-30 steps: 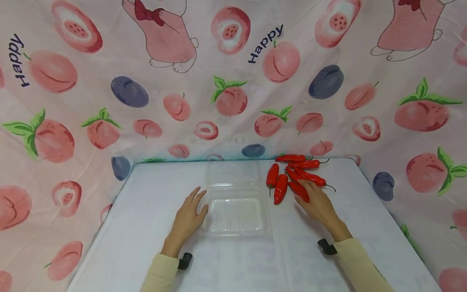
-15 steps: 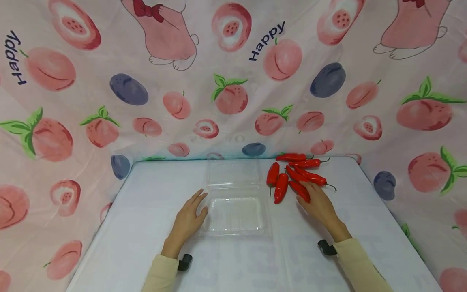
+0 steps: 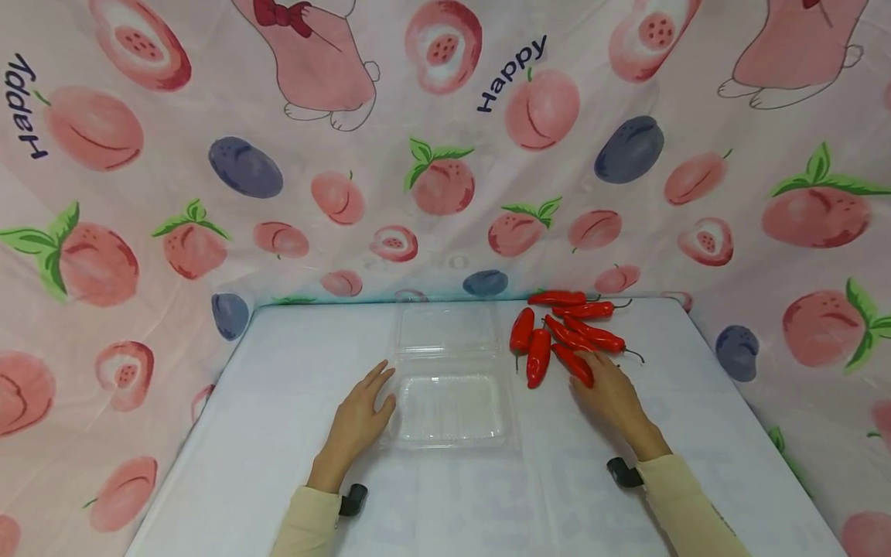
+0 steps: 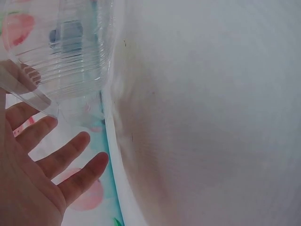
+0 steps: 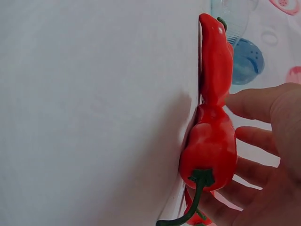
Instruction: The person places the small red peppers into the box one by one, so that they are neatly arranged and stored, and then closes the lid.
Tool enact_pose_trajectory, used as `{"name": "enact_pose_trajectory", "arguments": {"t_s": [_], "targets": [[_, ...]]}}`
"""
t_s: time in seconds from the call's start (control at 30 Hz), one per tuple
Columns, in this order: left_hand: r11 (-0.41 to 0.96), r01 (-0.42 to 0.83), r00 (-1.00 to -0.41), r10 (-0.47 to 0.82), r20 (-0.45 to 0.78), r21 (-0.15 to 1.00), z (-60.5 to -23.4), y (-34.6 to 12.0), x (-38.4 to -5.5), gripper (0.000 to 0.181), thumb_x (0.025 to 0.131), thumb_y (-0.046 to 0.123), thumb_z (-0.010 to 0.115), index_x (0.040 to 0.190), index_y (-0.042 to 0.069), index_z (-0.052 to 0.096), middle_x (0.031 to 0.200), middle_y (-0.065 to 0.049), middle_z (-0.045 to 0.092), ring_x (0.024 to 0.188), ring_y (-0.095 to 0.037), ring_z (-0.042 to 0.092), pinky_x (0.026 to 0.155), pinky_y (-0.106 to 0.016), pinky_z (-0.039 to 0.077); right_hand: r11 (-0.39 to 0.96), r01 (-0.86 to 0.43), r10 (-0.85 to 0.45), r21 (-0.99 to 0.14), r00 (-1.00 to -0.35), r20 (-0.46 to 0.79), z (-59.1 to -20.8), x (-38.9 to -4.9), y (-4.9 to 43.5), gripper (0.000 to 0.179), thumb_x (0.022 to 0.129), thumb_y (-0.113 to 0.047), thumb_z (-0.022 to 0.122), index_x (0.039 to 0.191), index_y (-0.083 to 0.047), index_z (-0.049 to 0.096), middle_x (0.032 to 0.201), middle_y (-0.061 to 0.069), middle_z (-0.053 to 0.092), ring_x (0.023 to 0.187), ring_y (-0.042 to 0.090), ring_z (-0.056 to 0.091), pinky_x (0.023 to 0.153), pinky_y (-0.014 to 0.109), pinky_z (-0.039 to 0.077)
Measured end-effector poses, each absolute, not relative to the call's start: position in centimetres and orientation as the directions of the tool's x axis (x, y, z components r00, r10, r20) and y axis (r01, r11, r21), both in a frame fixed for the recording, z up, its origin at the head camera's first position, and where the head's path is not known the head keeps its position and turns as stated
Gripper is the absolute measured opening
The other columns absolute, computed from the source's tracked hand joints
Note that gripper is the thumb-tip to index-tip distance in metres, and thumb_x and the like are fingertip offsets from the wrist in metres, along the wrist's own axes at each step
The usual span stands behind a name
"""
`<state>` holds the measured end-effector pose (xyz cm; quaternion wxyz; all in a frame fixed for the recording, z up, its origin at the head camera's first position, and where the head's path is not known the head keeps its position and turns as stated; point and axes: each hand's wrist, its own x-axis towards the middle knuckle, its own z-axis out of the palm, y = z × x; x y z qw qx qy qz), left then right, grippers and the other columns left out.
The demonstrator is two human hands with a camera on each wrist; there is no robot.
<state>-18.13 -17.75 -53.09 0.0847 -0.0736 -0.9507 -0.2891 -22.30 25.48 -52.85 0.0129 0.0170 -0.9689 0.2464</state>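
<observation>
In the head view, my left hand [image 3: 358,418] is beside the left edge of a clear plastic clamshell box [image 3: 448,447], its fingers loosely spread. The lid [image 3: 448,326] lies folded back, away from me. The left wrist view shows the spread left hand [image 4: 37,165] close to the clear box wall [image 4: 70,66], with nothing in its grasp. My right hand [image 3: 612,394] is at the nearest red chilli pepper [image 3: 574,365]. From the right wrist, that pepper [image 5: 209,150] shows a green stem; the thumb and loosely extended fingers [image 5: 256,139] are around its side without a visible pinch.
Several more red peppers [image 3: 538,358] lie right of the box, some [image 3: 557,298] along the table's back edge. A white cloth covers the table [image 3: 445,503]. Behind it hangs a fruit-patterned curtain [image 3: 445,116]. Each wrist wears a small black camera [image 3: 353,500].
The head view has tilted slightly, so the curtain pattern sits a little higher. Both hands, the box and the peppers keep nearly the same places.
</observation>
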Motion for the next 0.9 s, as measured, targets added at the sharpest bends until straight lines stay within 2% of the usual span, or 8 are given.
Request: {"name": "enact_pose_trajectory", "arguments": {"t_s": [0.23, 0.47, 0.9], "targets": [[0.821, 0.191, -0.975, 0.094, 0.202, 0.538, -53.14, -17.78, -18.18, 0.047, 0.094, 0.023, 0.059, 0.14, 0.017, 0.055, 0.155, 0.003, 0.044, 0.136, -0.031, 0.05, 0.101, -0.054, 0.049, 0.883, -0.011, -0.011, -0.47, -1.0, 0.002, -53.24, -22.33, 25.85, 0.062, 0.088, -0.026, 0.071, 0.141, -0.003, 0.047, 0.133, 0.024, 0.056, 0.117, 0.042, 0.055, 0.096, 0.062, 0.048], [0.825, 0.198, -0.973, 0.1, 0.208, 0.529, -53.09, -17.86, -18.22, 0.047, 0.094, 0.023, 0.059, 0.14, 0.016, 0.055, 0.154, 0.002, 0.044, 0.135, -0.032, 0.051, 0.1, -0.054, 0.05, 0.872, 0.008, -0.005, -0.489, -1.0, -0.025, -53.19, -22.51, 25.88, 0.065, 0.088, -0.027, 0.071, 0.143, -0.002, 0.045, 0.131, 0.024, 0.058, 0.114, 0.04, 0.056, 0.095, 0.06, 0.05], [0.826, 0.189, -0.976, 0.097, 0.196, 0.532, -53.14, -17.85, -18.42, 0.047, 0.095, 0.024, 0.058, 0.141, 0.017, 0.054, 0.155, 0.003, 0.044, 0.135, -0.031, 0.051, 0.1, -0.055, 0.049, 0.867, 0.012, 0.031, -0.497, -0.999, 0.03, -52.8, -22.31, 25.72, 0.06, 0.09, -0.028, 0.068, 0.14, 0.0, 0.049, 0.127, 0.023, 0.062, 0.11, 0.038, 0.058, 0.093, 0.057, 0.053]]}}
